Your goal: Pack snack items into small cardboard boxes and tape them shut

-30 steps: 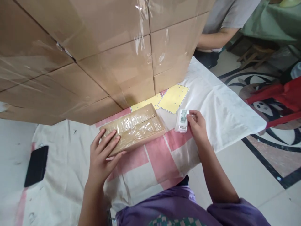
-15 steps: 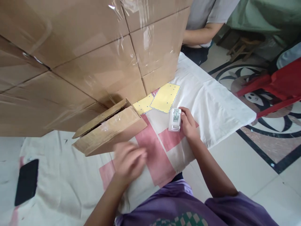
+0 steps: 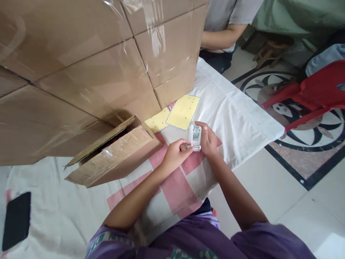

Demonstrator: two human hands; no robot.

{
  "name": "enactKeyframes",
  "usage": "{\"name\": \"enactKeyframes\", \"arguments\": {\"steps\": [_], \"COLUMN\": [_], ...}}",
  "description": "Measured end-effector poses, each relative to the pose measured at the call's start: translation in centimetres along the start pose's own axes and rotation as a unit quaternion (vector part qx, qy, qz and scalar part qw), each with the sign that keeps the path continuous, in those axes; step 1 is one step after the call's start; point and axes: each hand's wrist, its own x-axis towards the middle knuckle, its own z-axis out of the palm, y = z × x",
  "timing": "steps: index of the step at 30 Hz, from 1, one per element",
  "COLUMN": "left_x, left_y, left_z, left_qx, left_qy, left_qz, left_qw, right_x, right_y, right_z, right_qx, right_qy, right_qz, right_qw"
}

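A small white plastic device with a greyish window on its face stands over the cloth. Along its right side, my right hand grips it with the fingers behind and the thumb near the edge. My left hand is at the device's lower left corner, fingers curled and thumb pressed on the bottom edge. Just beyond lie yellow dotted cards with scalloped edges, overlapping one another. To the left, an open-topped cardboard box lies slanted; its contents are mostly hidden.
Taped cardboard cartons form a tall wall at the back left. A white and pink cloth covers the table. At far left lies a black flat object. A co-worker's arm shows behind; a red chair stands right.
My left hand has moved right from beside the cardboard box to the white device and now touches its lower edge. My right hand keeps its hold. The view has shifted slightly.
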Motion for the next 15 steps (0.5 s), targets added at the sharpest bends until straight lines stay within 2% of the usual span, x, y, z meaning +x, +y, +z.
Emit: {"name": "enactKeyframes", "arguments": {"steps": [3, 6, 9, 12, 15], "left_x": [-0.4, 0.1, 1.0, 1.6, 1.7], "left_y": [0.0, 0.3, 1.1, 2.1, 2.6], "left_z": [0.3, 0.5, 0.1, -0.4, -0.5], "left_qx": [0.039, 0.014, -0.066, -0.171, -0.275], "left_qy": [0.005, -0.031, -0.085, -0.138, -0.127], "left_qz": [0.020, 0.010, -0.073, -0.164, -0.221], "left_qw": [0.999, 0.999, 0.991, 0.962, 0.927], "right_x": [0.0, 0.0, 0.0, 0.1, 0.1], "right_y": [0.1, 0.0, 0.0, 0.0, 0.1], "right_z": [0.2, 0.2, 0.2, 0.2, 0.2], "right_qx": [0.000, -0.002, -0.014, -0.029, -0.033], "right_qy": [0.004, 0.005, 0.005, 0.004, 0.004], "right_qz": [0.000, -0.005, -0.009, -0.012, -0.012], "right_qw": [1.000, 1.000, 1.000, 0.999, 0.999]}}
